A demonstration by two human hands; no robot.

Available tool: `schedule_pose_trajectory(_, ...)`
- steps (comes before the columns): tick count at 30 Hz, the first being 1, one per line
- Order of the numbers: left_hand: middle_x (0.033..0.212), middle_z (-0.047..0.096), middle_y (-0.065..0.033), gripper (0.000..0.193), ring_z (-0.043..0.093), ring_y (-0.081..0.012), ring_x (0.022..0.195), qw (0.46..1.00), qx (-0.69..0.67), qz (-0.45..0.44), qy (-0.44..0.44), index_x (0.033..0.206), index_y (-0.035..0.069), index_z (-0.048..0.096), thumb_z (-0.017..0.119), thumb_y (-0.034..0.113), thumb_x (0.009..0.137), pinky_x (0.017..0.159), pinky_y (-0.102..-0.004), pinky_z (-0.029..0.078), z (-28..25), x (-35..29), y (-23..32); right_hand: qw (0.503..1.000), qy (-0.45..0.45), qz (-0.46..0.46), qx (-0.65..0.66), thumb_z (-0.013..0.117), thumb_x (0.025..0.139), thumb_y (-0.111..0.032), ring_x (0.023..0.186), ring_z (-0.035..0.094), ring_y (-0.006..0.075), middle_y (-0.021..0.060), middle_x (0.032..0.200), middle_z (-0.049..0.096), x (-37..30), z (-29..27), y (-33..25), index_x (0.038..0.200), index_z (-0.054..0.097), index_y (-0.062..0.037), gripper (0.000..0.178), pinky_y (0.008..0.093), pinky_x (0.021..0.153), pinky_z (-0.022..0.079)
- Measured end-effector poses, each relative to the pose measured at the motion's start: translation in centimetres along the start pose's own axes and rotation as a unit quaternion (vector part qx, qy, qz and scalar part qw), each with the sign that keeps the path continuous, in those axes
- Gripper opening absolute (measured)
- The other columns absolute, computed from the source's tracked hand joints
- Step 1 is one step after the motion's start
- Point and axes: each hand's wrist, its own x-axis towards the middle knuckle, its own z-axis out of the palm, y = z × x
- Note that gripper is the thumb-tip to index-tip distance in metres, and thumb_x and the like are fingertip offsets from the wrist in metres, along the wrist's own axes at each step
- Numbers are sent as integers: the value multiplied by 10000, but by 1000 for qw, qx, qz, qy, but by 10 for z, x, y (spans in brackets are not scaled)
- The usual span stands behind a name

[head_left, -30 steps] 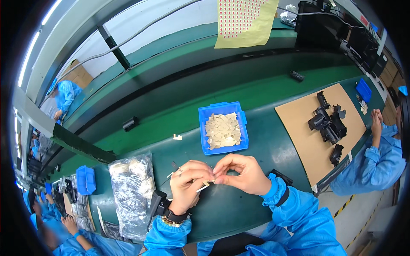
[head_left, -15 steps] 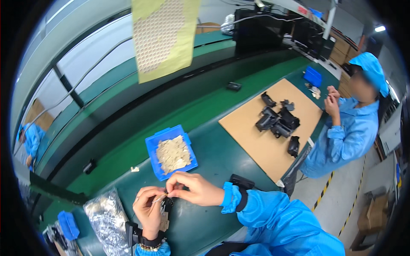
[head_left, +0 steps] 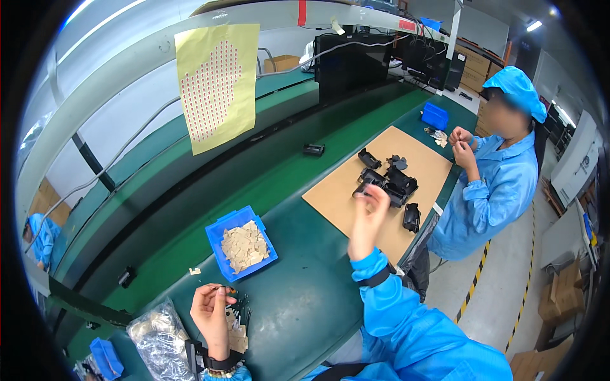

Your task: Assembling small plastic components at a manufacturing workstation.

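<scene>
My left hand [head_left: 212,312] is closed in a pinch on a small part with an orange tip [head_left: 232,291]; its exact kind is too small to make out. Just beside that hand lie small tan pieces [head_left: 239,340] and thin dark and pale bits. My right hand [head_left: 370,219] is stretched out over the tan board, fingers bent and apart, slightly blurred, with nothing visible in them. Its fingertips overlap the edge of a cluster of black plastic housings [head_left: 400,184]; contact cannot be told.
A blue bin [head_left: 272,255] of tan pieces stands between my hands on the green table [head_left: 298,305]. A clear plastic bag [head_left: 160,343] lies at left. A yellow sheet [head_left: 248,120] with red marks hangs ahead. Across the tan board [head_left: 330,198], a co-worker [head_left: 489,184] handles something small.
My right hand has left my left hand and moved right and away, over the tan board. The left hand stays near its place. The whole view has shifted.
</scene>
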Motion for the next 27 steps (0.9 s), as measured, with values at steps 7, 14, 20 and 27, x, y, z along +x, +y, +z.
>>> schedule_pose_trajectory(7, 877, 666, -120, 66, 645, -136, 707, 999, -37, -2, -32, 972, -31, 563, 608, -25, 923, 642, -251, 546, 8, -3, 3, 964, 136, 222, -46, 693, 878, -166, 1037, 546, 209, 130, 1208, 560, 38, -13, 80, 1211, 529, 54, 431, 359, 877, 457)
schedule_pose_trajectory(14, 879, 680, -133, 72, 654, -142, 720, 998, -51, 3, -47, 974, -47, 583, 620, -35, 913, 648, -253, 552, 3, -8, 9, 942, 169, 267, -109, 611, 925, -209, 820, 620, 218, 137, 976, 684, 53, 1, 72, 1038, 610, 72, 302, 366, 760, 481)
schedule_pose_trajectory(20, 842, 704, -164, 49, 674, -169, 696, 985, -101, -64, -123, 903, -49, 618, 653, -62, 871, 624, -261, 555, -1, -15, 18, 986, -145, 74, -21, 460, 1040, -303, 887, 500, 125, 36, 935, 573, -12, 23, -5, 1058, 577, 5, 331, 287, 811, 422)
schedule_pose_trajectory(27, 864, 704, -169, 109, 713, -201, 769, 964, -132, -99, -209, 901, -41, 594, 684, -75, 849, 689, -281, 586, -4, -14, 21, 780, -599, 166, 71, 524, 982, -109, 969, 564, 111, 53, 1092, 606, -68, 56, -65, 1259, 535, -60, 282, 280, 857, 466)
